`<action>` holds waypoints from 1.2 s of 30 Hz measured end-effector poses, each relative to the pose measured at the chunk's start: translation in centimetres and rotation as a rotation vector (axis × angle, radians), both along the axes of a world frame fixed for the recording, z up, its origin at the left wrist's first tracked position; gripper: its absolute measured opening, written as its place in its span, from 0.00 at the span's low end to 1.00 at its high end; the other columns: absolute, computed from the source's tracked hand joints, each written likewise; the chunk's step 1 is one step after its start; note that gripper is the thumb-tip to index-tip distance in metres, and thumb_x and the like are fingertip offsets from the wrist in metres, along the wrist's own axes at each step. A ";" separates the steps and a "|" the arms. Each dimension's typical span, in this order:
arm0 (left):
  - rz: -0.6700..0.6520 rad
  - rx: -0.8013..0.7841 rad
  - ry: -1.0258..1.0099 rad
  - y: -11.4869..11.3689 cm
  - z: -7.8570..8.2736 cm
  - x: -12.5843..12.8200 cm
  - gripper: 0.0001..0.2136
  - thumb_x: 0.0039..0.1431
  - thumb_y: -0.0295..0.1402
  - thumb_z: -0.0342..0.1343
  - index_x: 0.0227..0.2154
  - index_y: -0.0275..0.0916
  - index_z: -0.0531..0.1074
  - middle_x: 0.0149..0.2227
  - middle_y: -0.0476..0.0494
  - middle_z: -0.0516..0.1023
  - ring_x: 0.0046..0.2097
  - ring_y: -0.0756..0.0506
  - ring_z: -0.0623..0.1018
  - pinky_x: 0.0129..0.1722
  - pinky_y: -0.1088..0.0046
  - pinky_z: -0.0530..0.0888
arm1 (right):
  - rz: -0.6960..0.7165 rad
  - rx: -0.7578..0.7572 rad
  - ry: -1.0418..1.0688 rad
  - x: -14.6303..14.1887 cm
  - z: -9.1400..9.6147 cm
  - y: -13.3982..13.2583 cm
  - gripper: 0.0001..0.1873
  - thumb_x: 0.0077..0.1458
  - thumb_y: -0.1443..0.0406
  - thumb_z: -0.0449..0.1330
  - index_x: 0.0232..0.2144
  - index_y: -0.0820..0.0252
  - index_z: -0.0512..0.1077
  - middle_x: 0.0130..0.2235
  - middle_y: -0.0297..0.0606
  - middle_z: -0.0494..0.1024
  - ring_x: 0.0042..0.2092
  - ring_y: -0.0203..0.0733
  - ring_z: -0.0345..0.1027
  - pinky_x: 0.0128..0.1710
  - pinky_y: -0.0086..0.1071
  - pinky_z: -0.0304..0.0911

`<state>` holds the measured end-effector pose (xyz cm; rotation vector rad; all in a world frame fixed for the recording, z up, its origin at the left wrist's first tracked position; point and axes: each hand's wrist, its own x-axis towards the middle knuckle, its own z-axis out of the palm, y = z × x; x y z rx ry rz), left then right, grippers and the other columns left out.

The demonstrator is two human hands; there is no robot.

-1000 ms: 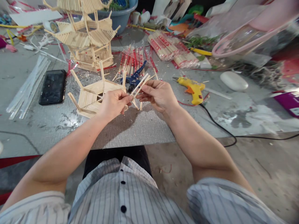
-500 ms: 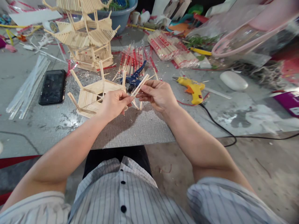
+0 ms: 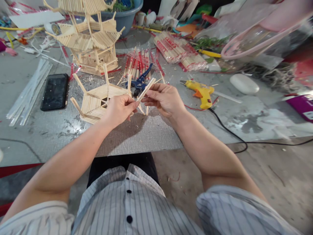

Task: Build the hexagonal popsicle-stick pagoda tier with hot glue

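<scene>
Between my two hands, wooden sticks [image 3: 148, 87] slant up and to the right. My left hand [image 3: 120, 109] pinches their lower end. My right hand [image 3: 166, 98] grips them farther up, with its fingers curled. Beneath and behind my left hand lies a flat frame of wooden sticks [image 3: 91, 107] with several posts rising from its corners; my hands hide its right part. Blue cutting pliers [image 3: 139, 83] lie just behind the sticks. To the right of my right hand, a yellow hot glue gun [image 3: 200, 93] rests on its side.
A tiered stick pavilion [image 3: 95, 39] stands at the back left, before a blue basin [image 3: 130, 16]. A black phone [image 3: 54, 92] and clear glue sticks [image 3: 29, 91] lie left. Packaged sticks [image 3: 168, 47] lie behind. A white mouse-shaped object [image 3: 244, 84] sits right; the glue gun's cord [image 3: 221, 124] crosses the table edge.
Almost nothing differs. Both hands keep hold of the sticks, with only a very slight shift of my right hand to the left.
</scene>
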<state>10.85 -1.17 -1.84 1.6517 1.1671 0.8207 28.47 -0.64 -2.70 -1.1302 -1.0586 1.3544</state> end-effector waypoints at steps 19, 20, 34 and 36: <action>-0.050 -0.077 -0.061 0.0 0.3 -0.1 0.07 0.57 0.29 0.59 0.25 0.35 0.72 0.22 0.48 0.78 0.15 0.57 0.68 0.15 0.82 0.64 | -0.017 0.205 -0.028 1.7 -0.6 0.5 0.15 0.53 0.52 0.63 0.38 0.53 0.73 0.27 0.26 0.68 0.25 0.27 0.65 0.26 0.25 0.68; -0.057 -0.078 -0.063 0.0 0.3 -0.1 0.07 0.57 0.30 0.59 0.25 0.35 0.72 0.22 0.48 0.78 0.15 0.57 0.68 0.15 0.82 0.63 | -0.025 0.209 -0.027 1.6 -0.6 0.5 0.14 0.53 0.52 0.63 0.37 0.53 0.73 0.26 0.26 0.68 0.24 0.27 0.64 0.25 0.25 0.68; -0.119 -0.184 -0.160 0.6 -0.4 -0.2 0.07 0.58 0.29 0.58 0.26 0.35 0.71 0.23 0.47 0.78 0.14 0.57 0.68 0.14 0.81 0.64 | -0.073 0.235 -0.006 1.3 -0.1 0.1 0.13 0.50 0.54 0.65 0.30 0.56 0.70 0.24 0.26 0.69 0.20 0.27 0.60 0.20 0.25 0.63; -0.141 -0.138 -0.132 0.7 -0.8 -0.3 0.07 0.59 0.31 0.57 0.27 0.35 0.71 0.24 0.46 0.78 0.15 0.56 0.68 0.15 0.80 0.64 | -0.062 0.258 0.029 1.3 -0.2 0.2 0.12 0.49 0.56 0.66 0.29 0.56 0.70 0.23 0.26 0.70 0.19 0.27 0.60 0.19 0.25 0.63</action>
